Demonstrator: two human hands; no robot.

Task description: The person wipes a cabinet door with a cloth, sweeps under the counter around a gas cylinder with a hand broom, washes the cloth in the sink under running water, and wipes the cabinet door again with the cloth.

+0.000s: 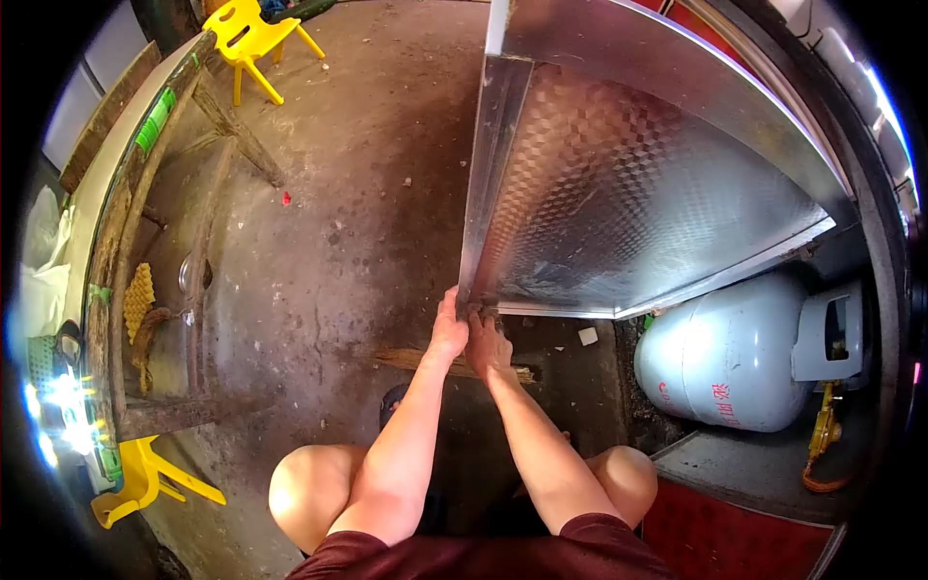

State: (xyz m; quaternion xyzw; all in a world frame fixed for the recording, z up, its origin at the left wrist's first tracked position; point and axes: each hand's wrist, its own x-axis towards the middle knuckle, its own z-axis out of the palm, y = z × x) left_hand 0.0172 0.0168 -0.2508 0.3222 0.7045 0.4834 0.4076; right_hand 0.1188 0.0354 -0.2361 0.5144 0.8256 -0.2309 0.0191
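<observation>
A large metal cabinet (628,193) with a patterned silver panel and a plain metal frame stands to the right of centre. My left hand (449,327) is closed around the near lower corner of its frame, on the left side. Right beside it, my right hand (487,343) grips the same corner from the other side, its fingers bent over the bottom edge. The fingertips of both hands are partly hidden by the metal. Below my hands a piece of wood (406,362) lies on the floor.
A grey gas cylinder (720,353) with a brass regulator (825,430) lies at the right. At the left is a wooden-framed table (159,416). Yellow chairs (246,37) stand at the upper left and lower left. A small white block (588,336) is on the floor (319,251).
</observation>
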